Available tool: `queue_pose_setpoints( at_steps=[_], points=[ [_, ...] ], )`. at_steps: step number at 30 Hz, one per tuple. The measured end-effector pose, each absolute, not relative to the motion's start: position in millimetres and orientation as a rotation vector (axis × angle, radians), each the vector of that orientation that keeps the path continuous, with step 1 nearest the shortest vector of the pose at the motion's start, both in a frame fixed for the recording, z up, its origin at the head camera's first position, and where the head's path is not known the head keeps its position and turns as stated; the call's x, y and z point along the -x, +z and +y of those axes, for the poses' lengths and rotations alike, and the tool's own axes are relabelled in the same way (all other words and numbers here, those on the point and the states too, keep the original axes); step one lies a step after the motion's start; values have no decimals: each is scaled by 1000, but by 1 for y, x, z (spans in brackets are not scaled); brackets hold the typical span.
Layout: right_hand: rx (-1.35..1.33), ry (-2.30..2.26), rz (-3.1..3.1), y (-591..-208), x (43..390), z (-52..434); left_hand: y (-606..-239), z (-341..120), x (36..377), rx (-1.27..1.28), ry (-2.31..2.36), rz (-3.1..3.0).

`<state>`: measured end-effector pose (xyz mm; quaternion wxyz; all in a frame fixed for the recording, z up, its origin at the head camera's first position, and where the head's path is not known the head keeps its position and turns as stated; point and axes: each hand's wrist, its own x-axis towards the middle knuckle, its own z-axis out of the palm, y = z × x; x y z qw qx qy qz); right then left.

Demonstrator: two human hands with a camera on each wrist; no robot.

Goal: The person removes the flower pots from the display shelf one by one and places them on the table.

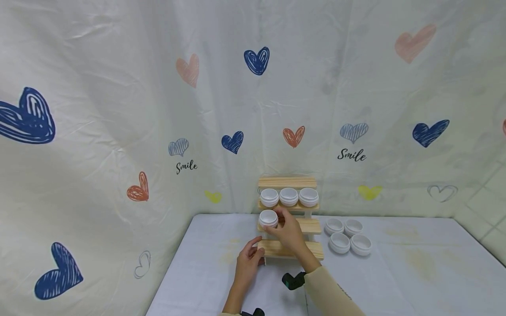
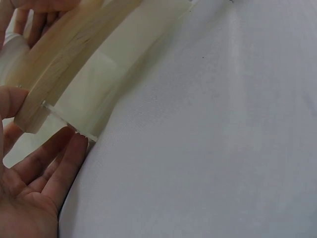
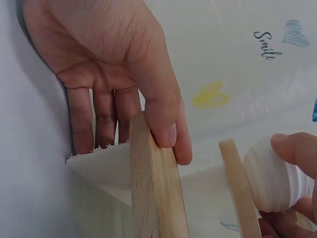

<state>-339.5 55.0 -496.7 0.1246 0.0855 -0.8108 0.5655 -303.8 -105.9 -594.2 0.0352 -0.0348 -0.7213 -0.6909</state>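
One squat white jar (image 1: 268,217) stands at the left end of the third plank (image 1: 310,225) from the top of a four-tier wooden rack (image 1: 287,182), and we find the right hand (image 1: 290,232) pinching it between thumb and fingers. The left hand (image 1: 247,261) grips the left end of the bottom plank (image 1: 278,248), one tier lower; we record the hands as apart from each other. The governing relation, in our judgement, is jar to plank end: the jar lies just left of the right palm and beyond the left hand, with the right hand the nearer. We note a round body without an evident long axis, its mouth facing up, while the planks run left to right. The left edge is just beside the jar, so we judge the margin there slight. Behind, one tier higher, three matching jars (image 1: 289,197) stand in a row. Bare wood extends rightward past the right hand, which we rate the most open room. Four further jars (image 1: 339,242) sit clustered on the white-covered table (image 1: 407,281), right of the rack.
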Motion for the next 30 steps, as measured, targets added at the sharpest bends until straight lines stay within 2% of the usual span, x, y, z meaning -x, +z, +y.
queue_pose_setpoints(
  at_steps=[30],
  points=[
    [-265, 1654, -2344, -501, 331, 66, -598, -106, 306, 148, -2112, -2215]
  ],
)
